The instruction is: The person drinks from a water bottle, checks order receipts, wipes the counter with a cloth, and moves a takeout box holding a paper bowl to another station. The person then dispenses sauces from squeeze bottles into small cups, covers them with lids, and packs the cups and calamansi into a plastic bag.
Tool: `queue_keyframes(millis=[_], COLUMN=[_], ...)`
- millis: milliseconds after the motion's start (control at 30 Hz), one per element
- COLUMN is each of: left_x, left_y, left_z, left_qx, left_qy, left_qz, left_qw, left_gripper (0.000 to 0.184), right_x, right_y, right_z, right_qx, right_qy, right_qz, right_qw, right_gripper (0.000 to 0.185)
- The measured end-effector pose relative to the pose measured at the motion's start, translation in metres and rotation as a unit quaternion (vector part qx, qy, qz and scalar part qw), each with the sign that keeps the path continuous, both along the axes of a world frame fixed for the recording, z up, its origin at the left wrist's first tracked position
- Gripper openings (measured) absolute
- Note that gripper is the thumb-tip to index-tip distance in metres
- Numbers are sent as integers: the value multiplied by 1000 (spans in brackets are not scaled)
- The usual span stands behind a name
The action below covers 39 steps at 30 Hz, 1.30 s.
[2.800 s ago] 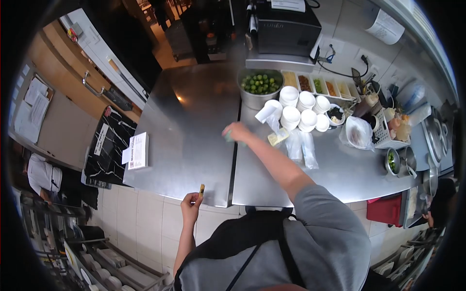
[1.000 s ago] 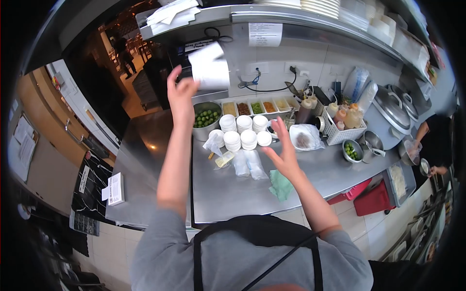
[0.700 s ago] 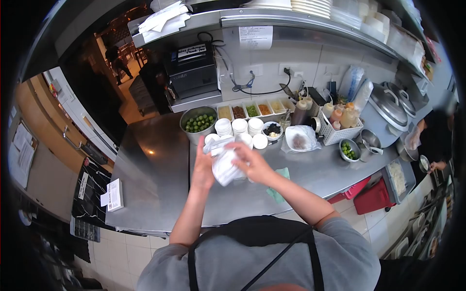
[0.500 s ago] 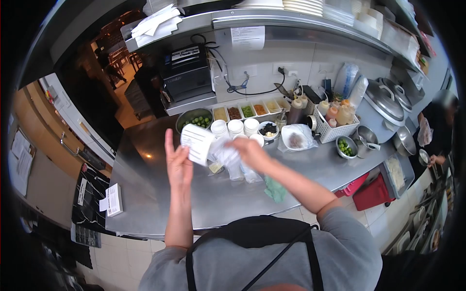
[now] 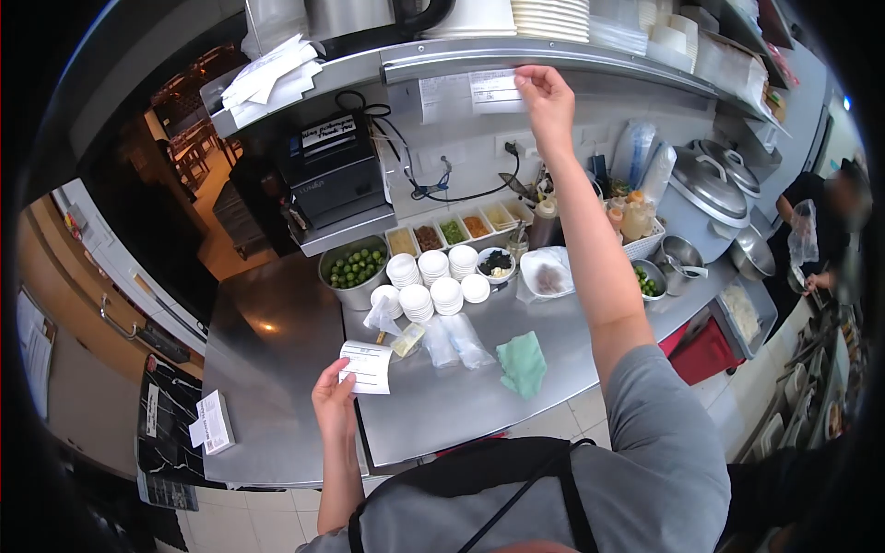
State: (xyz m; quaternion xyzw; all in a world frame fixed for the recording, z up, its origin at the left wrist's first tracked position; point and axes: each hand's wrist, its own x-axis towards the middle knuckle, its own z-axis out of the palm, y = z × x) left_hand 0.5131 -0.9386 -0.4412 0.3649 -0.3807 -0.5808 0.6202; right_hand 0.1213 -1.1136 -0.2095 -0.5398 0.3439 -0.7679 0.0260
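My left hand pinches a small printed order slip above the left part of the steel counter. Up at the shelf's front rail, my right hand grips the right end of another printed slip. That slip sits flush under the rail, right beside a hanging slip. Below, white lidded cups stand in stacks. Clear plastic bags, a small packet and a green cloth lie on the counter.
A black printer stands at the back left, near a pot of green limes. Ingredient tubs line the wall. Sauce bottles stand in a white basket. At the far right, another person holds a plastic bag.
My right hand has risen from the counter's middle to the shelf rail with a slip. My left hand has moved down with its slip, uncovering the cups and bags.
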Motion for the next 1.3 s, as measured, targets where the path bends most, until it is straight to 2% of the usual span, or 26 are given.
queue_keyframes(millis=[100,200,267,300,367,400,467,533,600,667,733,800,867,1000,1200,1300], left_x=[-1,-18,-44,-61,-99,-120,-162,-209,-256,-303,-348,-385,-420,-467,-494,-508], left_y=[-1,-12,-19,-21,-24,-23,-11,0,14,37,51,47,42,21,-14,-32], left_z=[2,4,15,19,24,25,24,20,16,41,65,74,93,138,164,163], left_qx=[8,7,-2,-10,-34,-44,-70,-101,-169,-160,-143,-190,-184,-152,-181,-174], left_qy=[18,59,72,76,89,104,115,130,73,72,28,-38,-37,115,145,165], left_qz=[-10,-4,-17,-26,-31,-35,-45,-66,-97,-139,-249,-290,-301,-321,-346,-354], left_qw=[1000,998,997,997,995,993,990,984,978,975,957,937,935,928,909,904], left_gripper=[29,29,30,31,29,29,26,24,19,22,35,46,45,40,42,42], right_x=[15,23,43,54,68,71,57,24,-24,-71,-117,-158,-196,-265,-332,-364], right_y=[34,65,89,103,129,145,178,197,215,242,266,285,293,303,289,261], right_z=[-9,-47,-81,-94,-119,-124,-119,-118,-116,-101,-97,-90,-83,-36,11,39], right_qx=[-61,-33,65,116,186,218,292,312,282,287,242,214,160,178,110,64], right_qy=[67,63,73,127,230,257,262,226,251,247,348,364,415,346,316,458], right_qz=[-196,-194,-52,-7,68,91,150,193,189,179,91,71,-69,-85,-148,-311], right_qw=[976,978,994,985,953,937,908,902,906,908,901,904,893,917,931,830], right_gripper=[21,26,27,30,34,42,54,56,55,51,50,47,43,35,19,16])
